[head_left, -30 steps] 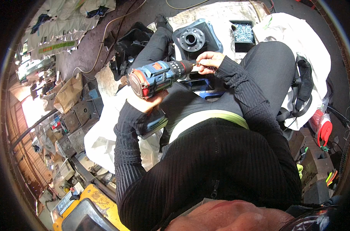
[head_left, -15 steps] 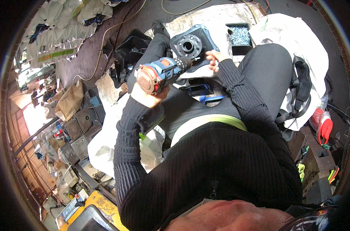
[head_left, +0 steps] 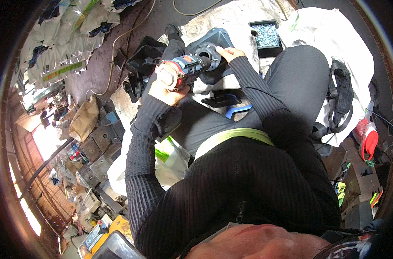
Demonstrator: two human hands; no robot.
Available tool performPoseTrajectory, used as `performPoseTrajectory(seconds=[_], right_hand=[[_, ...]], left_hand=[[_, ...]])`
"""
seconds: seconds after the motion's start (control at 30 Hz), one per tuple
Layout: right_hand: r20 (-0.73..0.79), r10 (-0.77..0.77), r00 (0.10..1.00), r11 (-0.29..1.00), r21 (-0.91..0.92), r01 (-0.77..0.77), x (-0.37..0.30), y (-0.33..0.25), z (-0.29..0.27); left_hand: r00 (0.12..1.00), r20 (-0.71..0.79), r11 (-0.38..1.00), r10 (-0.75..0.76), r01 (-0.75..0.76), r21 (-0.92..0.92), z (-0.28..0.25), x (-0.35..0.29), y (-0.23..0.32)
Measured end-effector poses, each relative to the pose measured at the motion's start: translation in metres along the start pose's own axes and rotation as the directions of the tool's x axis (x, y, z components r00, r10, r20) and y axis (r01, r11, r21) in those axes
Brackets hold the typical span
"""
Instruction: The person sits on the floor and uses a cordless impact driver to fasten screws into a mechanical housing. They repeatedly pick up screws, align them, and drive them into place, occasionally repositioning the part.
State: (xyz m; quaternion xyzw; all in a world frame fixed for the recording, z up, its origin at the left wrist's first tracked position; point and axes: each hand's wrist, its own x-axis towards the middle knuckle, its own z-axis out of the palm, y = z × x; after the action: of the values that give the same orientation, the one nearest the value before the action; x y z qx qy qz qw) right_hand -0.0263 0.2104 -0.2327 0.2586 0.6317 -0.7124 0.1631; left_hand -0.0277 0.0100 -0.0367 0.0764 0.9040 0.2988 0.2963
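My left hand (head_left: 165,93) is wrapped round the handle of a blue and red cordless drill (head_left: 184,68). The drill's black chuck points at the round flange (head_left: 214,61) of a black plastic part, which has a broad squarish base (head_left: 222,36). I cannot make out the drill's tip against the dark flange. My right hand (head_left: 232,54) is closed, its thumb and fingertips pinching the flange's right rim. Whether a small screw is also between those fingers does not show. The part rests between my legs on a pale covering.
A black tray (head_left: 265,36) of small silvery-blue screws lies beyond my right knee. Blue-edged dark pieces (head_left: 237,110) sit between my thighs. More black plastic parts (head_left: 146,54) lie at the left. White bags (head_left: 347,52) and a black strap (head_left: 341,90) are at the right.
My right hand has moved from beside the drill's tip up to the flange's rim. The drill has shifted slightly up, its chuck now over the flange. The view has moved a little.
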Motion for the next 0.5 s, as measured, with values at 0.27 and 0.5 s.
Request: performPoseTrajectory(seconds=[0.27, 0.5], right_hand=[[0.058, 0.062, 0.996, 0.995, -0.082, -0.057, 0.002, -0.011, 0.0], [0.129, 0.077, 0.989, 0.995, -0.065, -0.069, 0.001, -0.014, -0.002]], left_hand=[[0.97, 0.16, 0.798, 0.183, -0.242, 0.552, -0.015, 0.022, 0.023], [0.894, 0.376, 0.629, 0.243, -0.44, 0.641, -0.02, 0.025, 0.014]])
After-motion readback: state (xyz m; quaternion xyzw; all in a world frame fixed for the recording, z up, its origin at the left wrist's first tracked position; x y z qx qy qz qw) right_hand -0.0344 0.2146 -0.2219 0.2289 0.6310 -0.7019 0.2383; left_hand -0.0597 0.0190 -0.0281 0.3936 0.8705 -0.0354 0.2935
